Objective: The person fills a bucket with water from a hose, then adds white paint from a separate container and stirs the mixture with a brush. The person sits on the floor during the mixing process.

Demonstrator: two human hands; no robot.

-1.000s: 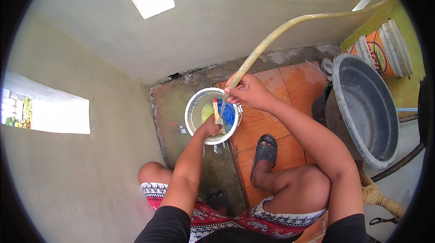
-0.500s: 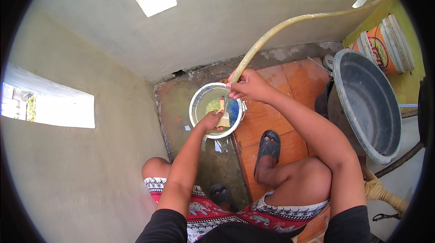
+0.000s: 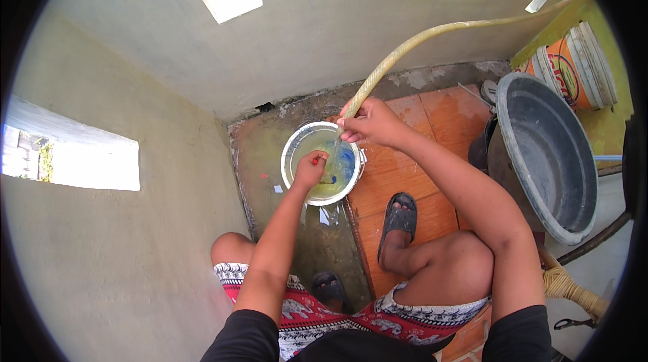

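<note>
My right hand point(image 3: 370, 124) is closed around the end of a pale yellow hose point(image 3: 395, 58). Clear water point(image 3: 337, 146) runs from the hose down into a white bucket point(image 3: 289, 182). Over the bucket's left side, my left hand point(image 3: 312, 168) is closed on a paintbrush point(image 3: 315, 161). Its red handle tip shows at the fingers; the rest is largely hidden by my hand and the water. A small dark blue patch lies just right of the fingers, and I cannot tell if it belongs to the brush. Cloudy yellow-green water with blue at the right fills the bucket's lower part.
A large grey basin point(image 3: 550, 159) leans on its side at the right, with orange-and-white buckets point(image 3: 574, 68) behind it. Wet concrete point(image 3: 260, 142) lies left of the orange tiles point(image 3: 412, 119). Walls stand close ahead and left. My sandalled feet flank the bucket's near side.
My left hand has shifted slightly left and up and turned the paintbrush, so its pale broad end no longer shows. The right hand and hose have barely moved.
</note>
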